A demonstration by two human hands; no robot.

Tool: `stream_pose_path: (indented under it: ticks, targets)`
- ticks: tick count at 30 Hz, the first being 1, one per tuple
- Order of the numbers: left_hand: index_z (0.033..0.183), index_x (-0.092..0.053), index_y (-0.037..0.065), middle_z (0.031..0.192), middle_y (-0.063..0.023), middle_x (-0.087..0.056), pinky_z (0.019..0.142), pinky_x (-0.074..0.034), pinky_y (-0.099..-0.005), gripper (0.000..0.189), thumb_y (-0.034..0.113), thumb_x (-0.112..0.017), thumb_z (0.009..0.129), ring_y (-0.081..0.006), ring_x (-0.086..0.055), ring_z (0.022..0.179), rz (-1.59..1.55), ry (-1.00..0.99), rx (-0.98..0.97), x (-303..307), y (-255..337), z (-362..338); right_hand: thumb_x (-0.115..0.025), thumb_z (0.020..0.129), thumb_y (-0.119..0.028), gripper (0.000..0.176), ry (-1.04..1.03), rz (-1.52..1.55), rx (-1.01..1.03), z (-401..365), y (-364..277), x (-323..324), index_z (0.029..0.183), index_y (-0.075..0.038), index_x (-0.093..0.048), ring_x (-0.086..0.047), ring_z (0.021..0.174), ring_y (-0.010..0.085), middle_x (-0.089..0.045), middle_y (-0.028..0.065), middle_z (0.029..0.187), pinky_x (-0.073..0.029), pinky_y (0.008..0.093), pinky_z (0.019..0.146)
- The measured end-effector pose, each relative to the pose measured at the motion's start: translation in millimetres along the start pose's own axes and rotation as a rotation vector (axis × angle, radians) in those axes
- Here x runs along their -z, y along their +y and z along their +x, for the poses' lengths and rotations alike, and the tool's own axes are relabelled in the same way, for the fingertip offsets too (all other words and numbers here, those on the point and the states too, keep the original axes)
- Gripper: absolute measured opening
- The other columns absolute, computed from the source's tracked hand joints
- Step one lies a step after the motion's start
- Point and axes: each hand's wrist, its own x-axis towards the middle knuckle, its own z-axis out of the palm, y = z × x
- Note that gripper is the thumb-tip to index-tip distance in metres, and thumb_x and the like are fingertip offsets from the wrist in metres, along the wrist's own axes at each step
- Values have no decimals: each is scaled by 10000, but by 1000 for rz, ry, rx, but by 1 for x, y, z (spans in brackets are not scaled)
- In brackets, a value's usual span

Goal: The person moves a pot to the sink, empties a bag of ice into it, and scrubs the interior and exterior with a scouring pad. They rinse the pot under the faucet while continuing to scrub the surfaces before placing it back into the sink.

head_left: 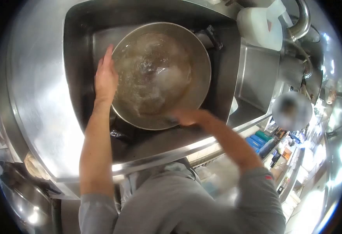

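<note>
A large round metal bowl sits in the deep sink, with swirling, cloudy water inside. On the bowl's left side, my left hand grips the rim, its fingers pointing away from me along the edge. My right hand is over the near right rim, at the edge of the water. Motion smears its fingers, so whether it holds anything cannot be made out.
Dark objects, one behind the bowl and one in front of it, lie in the sink. To the right are a white plastic jug, a curved metal tap and a second basin. Shelves with blue boxes stand lower right.
</note>
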Motion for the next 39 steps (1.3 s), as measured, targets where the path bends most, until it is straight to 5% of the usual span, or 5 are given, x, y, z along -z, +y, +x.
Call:
stream_pose_path:
  ticks: [5, 8, 27, 32, 39]
  targets:
    - [1521, -430, 212, 1298, -223, -628, 944, -526, -488, 545, 41, -517, 1011, -440, -608, 1174, -4, -29, 11, 0, 0, 4, -650, 885, -205, 348, -187, -684, -350, -48, -2, 216, 1210, -92, -705, -500, 1313, 342, -632, 147, 1275, -360, 640, 1084]
    - [1494, -466, 195, 1300, -228, -630, 947, -524, -490, 508, 45, -515, 1011, -444, -608, 1174, -42, 21, -3, 0, 0, 2, -687, 852, -219, 330, 203, -718, -178, -63, 0, 125, 1136, -61, -741, -554, 1268, 354, -665, 173, 1236, -350, 564, 1100]
    - [1532, -412, 115, 1377, -214, -568, 1038, -468, -444, 568, -33, -501, 991, -414, -549, 1272, -45, 35, -103, 7, 15, 11, -686, 825, -226, 384, -424, -15, -54, 184, -100, 56, 1175, -74, -729, -684, 1075, 344, -702, 179, 1223, -544, 450, 892]
    - [1549, -392, 128, 1408, -214, -567, 1046, -478, -416, 567, -24, -480, 1010, -400, -562, 1284, -31, -28, -155, 6, 14, 10, -664, 799, -203, 357, 702, 652, 152, 247, -99, 118, 1086, 4, -713, -693, 969, 411, -715, 246, 1040, -555, 481, 806]
    - [1555, -388, 183, 1380, -234, -583, 994, -510, -420, 592, -35, -470, 1011, -430, -585, 1244, -10, -85, -13, 7, 18, 8, -727, 932, -135, 317, 1064, 1757, -213, 129, 12, 227, 1181, 16, -602, -683, 997, 265, -657, 138, 1140, -607, 405, 800]
